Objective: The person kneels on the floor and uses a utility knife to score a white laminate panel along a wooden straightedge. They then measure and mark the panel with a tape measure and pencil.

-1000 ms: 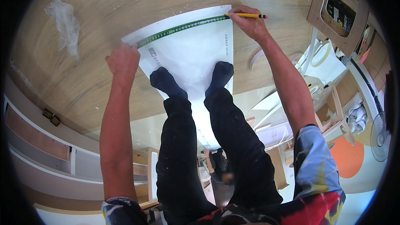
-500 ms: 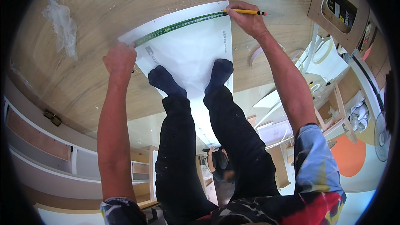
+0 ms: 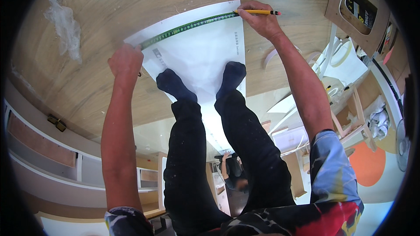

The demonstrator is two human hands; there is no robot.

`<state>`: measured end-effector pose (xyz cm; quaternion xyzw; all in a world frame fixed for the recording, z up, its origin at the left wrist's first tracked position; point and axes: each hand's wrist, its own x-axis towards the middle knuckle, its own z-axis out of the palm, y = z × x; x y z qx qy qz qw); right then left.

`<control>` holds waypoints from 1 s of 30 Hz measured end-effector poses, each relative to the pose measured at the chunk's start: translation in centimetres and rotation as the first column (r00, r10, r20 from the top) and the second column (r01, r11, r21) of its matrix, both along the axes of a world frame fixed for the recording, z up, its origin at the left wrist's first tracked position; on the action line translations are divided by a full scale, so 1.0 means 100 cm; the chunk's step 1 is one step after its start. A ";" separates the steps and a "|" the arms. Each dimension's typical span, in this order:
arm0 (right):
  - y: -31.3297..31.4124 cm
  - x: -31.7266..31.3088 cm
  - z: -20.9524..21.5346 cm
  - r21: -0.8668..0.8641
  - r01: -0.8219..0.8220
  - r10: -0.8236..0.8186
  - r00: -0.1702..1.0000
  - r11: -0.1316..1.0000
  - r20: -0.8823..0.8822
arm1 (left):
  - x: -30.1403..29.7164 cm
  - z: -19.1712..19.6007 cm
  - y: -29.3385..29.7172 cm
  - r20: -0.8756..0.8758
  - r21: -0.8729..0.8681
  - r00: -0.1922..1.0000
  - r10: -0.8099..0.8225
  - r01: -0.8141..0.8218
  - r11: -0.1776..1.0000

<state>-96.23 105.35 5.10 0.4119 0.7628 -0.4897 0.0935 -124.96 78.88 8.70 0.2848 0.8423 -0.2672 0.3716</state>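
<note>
A white sheet [image 3: 201, 54] with faint print lies on the wood-patterned surface under my socked feet. Across its far part stretches a green tape measure [image 3: 192, 25], slightly bowed in this view. My left hand [image 3: 126, 63] is closed on the tape at the sheet's left edge; its case is mostly hidden by the fingers. At the sheet's far right corner, my right hand [image 3: 261, 22] grips a yellow pencil [image 3: 258, 12]. The pencil's tip points left at the tape's right end, and its pink eraser sticks out to the right. The right fingertips touch the sheet's edge.
Crumpled clear plastic [image 3: 65, 24] lies at the far left. White shelving [image 3: 92, 170] stands at the lower left, a wooden frame [image 3: 339, 6] at the far right. Offcuts [image 3: 341, 59] and strips are heaped on the right. Another person [image 3: 236, 175] is beyond my legs.
My hands, the tape and the pencil stay nearly in place. Between my legs, the other person's raised arm has shifted slightly.
</note>
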 end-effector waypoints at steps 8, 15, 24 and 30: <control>-0.003 0.000 0.002 0.059 -0.037 0.041 0.997 0.998 -0.072 | -0.001 0.000 0.003 0.039 -0.077 0.998 0.039 -0.036 0.996; -0.001 -0.006 0.005 0.016 -0.018 0.018 0.999 1.000 0.042 | -0.002 0.004 0.007 0.058 -0.115 0.997 0.052 -0.045 0.992; -0.020 0.019 0.077 -0.444 0.832 -0.929 0.209 0.333 -0.304 | -0.008 0.026 -0.021 0.245 0.095 0.967 -0.077 0.055 0.994; -0.158 0.213 0.254 -0.062 0.448 -0.400 0.846 0.892 0.352 | 0.048 0.169 -0.053 0.317 0.346 0.932 -0.174 0.057 0.937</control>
